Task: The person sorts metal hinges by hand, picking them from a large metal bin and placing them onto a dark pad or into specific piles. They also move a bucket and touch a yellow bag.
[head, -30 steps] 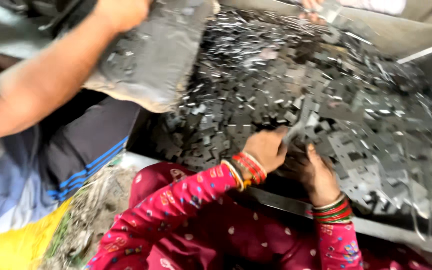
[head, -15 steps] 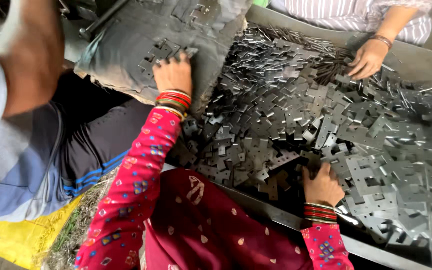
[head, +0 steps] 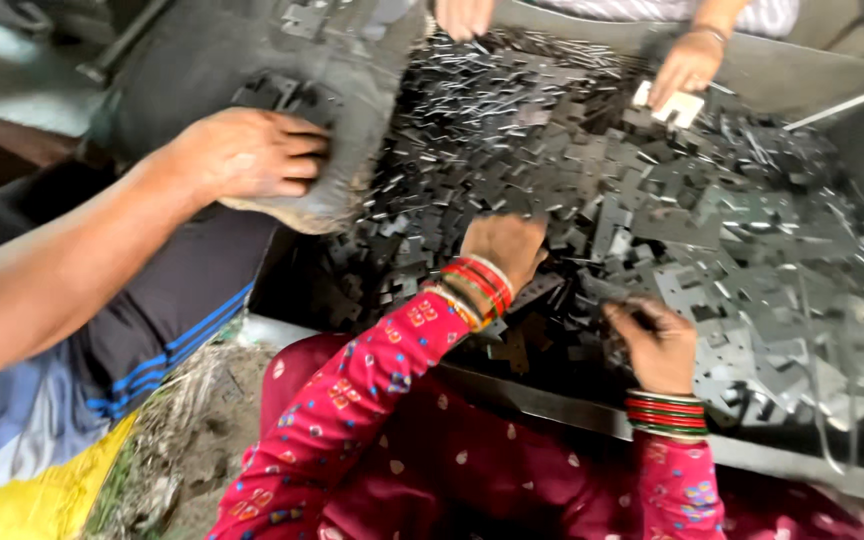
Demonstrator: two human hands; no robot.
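Note:
A deep pile of flat dark metal pieces (head: 712,210) fills a grey metal tray (head: 812,470). My left hand (head: 504,248), in a red patterned sleeve with bangles, lies palm down on the pile near its left side, its fingers hidden among the pieces. Close to the tray's near edge, my right hand (head: 657,345) has its fingers curled around a few of the metal pieces.
A co-worker's arm comes in from the left, the hand (head: 247,155) gripping a grey sack (head: 252,70) tipped over the tray's left end. Another person's hands (head: 687,65) work at the far side, one on a pale piece. Dirt floor lies at lower left.
My left hand has left the sack and come down onto the pile. The co-worker's hand now grips the sack's lower edge. My right hand has stayed near the front edge.

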